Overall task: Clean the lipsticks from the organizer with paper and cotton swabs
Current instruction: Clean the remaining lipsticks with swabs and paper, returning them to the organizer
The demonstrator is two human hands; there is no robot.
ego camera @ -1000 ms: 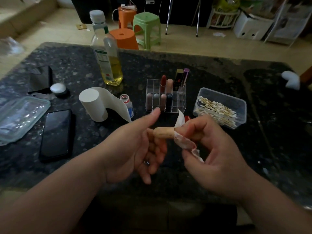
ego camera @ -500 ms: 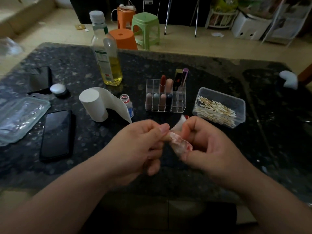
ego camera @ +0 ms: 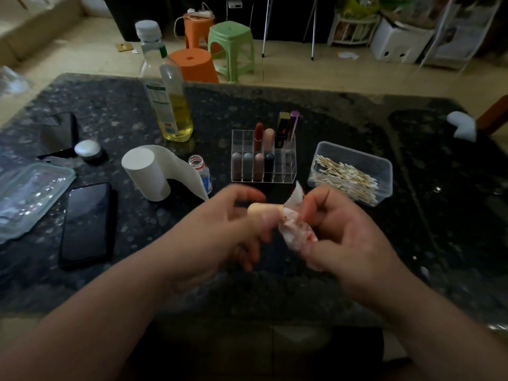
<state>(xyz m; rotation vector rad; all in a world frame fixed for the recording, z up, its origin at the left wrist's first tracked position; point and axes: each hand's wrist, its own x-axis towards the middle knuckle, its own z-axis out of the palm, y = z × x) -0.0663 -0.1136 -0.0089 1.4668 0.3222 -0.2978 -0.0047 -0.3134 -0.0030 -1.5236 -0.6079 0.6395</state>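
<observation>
Item 1. Left grip [ego camera: 220, 229]: fingers curled round the near end of a peach lipstick [ego camera: 265, 209], thumb over the top. The outline is motion-blurred, so finer finger placement cannot be told.

Item 2. Right grip [ego camera: 349, 237]: fingers and thumb curled, pinching a crumpled piece of paper [ego camera: 295, 232] marked with red smears. The paper wraps the lipstick's right end, so tube and paper lie between the two grips, touching both, held above the bench [ego camera: 302, 111].

Item 3. Clear organizer [ego camera: 288, 171]: upright on the bench just beyond the grips, apart from them. Front row holds four capped tubes. Back row holds a red lipstick [ego camera: 258, 136], a pink one, a black-and-gold case and a purple-capped tube.

Item 4. Clear tub [ego camera: 354, 149] of cotton swabs [ego camera: 346, 178]: right of the organizer, near the right grip, not touching it.

Item 5. Paper roll [ego camera: 145, 174]: upright, left of the organizer, a sheet trailing towards a small open bottle [ego camera: 202, 171].

Item 6. Oil bottle [ego camera: 170, 105]: behind the roll.

Item 7. Black phone [ego camera: 85, 224]: flat, far left.
</observation>
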